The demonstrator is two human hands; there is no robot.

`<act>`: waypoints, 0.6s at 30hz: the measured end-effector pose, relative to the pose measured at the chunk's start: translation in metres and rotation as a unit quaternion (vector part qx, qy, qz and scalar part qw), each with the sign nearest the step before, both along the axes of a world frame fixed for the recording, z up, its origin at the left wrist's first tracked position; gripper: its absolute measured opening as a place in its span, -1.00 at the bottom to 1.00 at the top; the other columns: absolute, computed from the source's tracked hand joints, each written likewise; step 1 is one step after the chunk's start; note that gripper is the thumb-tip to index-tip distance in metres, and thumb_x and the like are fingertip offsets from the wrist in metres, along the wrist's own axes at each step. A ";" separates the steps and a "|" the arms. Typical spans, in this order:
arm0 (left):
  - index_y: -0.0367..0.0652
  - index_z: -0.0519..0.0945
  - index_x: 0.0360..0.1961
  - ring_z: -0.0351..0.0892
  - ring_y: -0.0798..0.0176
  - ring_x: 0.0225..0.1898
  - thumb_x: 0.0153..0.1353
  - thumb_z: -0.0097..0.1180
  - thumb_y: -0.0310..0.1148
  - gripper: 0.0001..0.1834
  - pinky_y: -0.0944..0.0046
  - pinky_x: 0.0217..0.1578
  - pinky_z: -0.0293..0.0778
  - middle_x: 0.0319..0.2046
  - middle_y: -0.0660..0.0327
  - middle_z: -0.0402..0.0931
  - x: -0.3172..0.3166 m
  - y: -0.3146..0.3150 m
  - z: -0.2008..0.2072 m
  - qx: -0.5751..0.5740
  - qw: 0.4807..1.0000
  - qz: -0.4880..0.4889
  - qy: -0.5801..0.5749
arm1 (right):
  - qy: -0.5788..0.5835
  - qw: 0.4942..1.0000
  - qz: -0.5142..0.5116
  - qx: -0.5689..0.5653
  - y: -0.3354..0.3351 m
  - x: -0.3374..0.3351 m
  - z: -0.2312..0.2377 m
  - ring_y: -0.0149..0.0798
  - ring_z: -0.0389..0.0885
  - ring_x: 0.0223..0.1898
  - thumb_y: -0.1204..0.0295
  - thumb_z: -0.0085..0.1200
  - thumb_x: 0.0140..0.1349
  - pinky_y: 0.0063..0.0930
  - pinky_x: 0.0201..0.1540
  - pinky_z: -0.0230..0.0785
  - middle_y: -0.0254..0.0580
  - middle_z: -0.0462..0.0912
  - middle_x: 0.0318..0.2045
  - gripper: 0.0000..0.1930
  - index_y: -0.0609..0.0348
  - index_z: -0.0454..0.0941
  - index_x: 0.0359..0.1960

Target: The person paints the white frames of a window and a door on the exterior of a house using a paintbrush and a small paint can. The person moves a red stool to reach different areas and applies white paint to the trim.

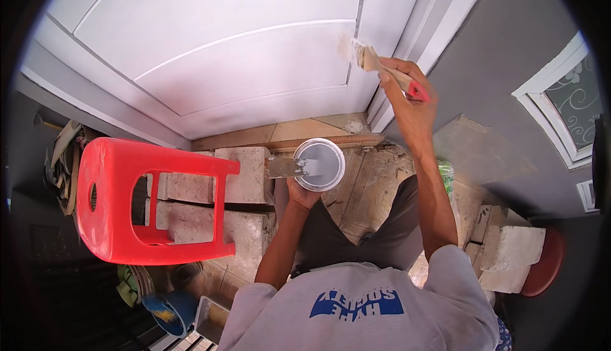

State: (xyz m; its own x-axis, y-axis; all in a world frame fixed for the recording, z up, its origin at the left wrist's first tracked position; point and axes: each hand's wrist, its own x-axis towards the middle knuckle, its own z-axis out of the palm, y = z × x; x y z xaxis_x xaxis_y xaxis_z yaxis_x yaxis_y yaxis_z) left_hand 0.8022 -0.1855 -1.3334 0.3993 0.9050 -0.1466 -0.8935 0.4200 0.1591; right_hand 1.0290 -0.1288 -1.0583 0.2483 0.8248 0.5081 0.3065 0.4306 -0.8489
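Observation:
My left hand (301,193) is wrapped round the lower side of a small round paint can (342,171), which has light grey paint inside. A flat paint-smeared strip (284,168), dark at its outer end, lies over the can's left rim with its tip inside. In my raised right hand (409,99) is a paintbrush (368,58), gripped by its wooden handle with a red end. The brush's pale bristles point up and left, in front of the white panelled door (248,45). Whether they touch the door I cannot tell.
A red plastic stool (105,204) lies on its side at left, by pale blocks (245,176). More blocks (512,249) and a dark red round seat (546,262) stand at right. A blue bucket (175,309) sits lower left. A white-framed window (560,103) is in the grey wall.

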 end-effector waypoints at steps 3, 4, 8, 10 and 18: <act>-0.13 0.49 0.32 0.48 -0.03 0.30 0.38 -0.01 0.12 -0.33 -0.15 0.33 0.41 0.27 0.08 0.52 0.002 -0.003 0.002 -0.011 1.000 0.021 0.001 | 0.081 0.990 0.073 -0.088 -0.044 0.000 -0.002 -0.60 0.54 -0.38 0.52 0.24 0.31 -0.62 -0.35 0.41 -0.36 0.71 -0.34 -0.82 0.26 0.68 -0.08; -0.13 0.49 0.32 0.48 -0.02 0.30 0.38 -0.01 0.12 -0.33 -0.15 0.33 0.41 0.27 0.08 0.52 0.003 -0.003 0.004 -0.018 0.999 0.029 0.014 | 0.078 0.986 0.090 -0.113 -0.055 -0.002 -0.002 -0.60 0.53 -0.41 0.51 0.24 0.32 -0.62 -0.37 0.40 -0.38 0.70 -0.38 -0.84 0.26 0.69 -0.10; -0.14 0.48 0.32 0.49 -0.01 0.30 0.39 -0.01 0.12 -0.33 -0.13 0.34 0.40 0.27 0.09 0.53 0.010 0.000 0.015 -0.027 0.998 0.037 0.036 | -0.057 0.974 0.156 -0.153 -0.067 -0.014 -0.004 -0.49 0.57 -0.52 0.46 0.26 0.29 -0.52 -0.45 0.39 -0.32 0.68 -0.52 -0.86 0.29 0.68 -0.21; -0.15 0.48 0.32 0.50 -0.01 0.29 0.39 -0.01 0.13 -0.33 -0.13 0.33 0.41 0.26 0.09 0.53 0.011 -0.001 0.017 -0.021 0.999 0.027 0.020 | -0.147 0.956 0.167 -0.190 -0.062 -0.024 -0.007 -0.33 0.59 -0.55 0.43 0.25 0.28 -0.41 -0.45 0.41 -0.16 0.67 -0.54 -0.83 0.32 0.68 -0.25; -0.15 0.47 0.31 0.51 0.00 0.28 0.41 -0.05 0.18 -0.31 -0.13 0.33 0.41 0.25 0.09 0.53 0.013 -0.003 0.010 -0.031 0.997 0.042 0.061 | -0.281 0.909 0.186 -0.245 -0.044 -0.040 -0.043 0.05 0.62 -0.53 0.38 0.22 0.25 -0.15 -0.36 0.45 0.10 0.65 -0.53 -0.79 0.33 0.66 -0.27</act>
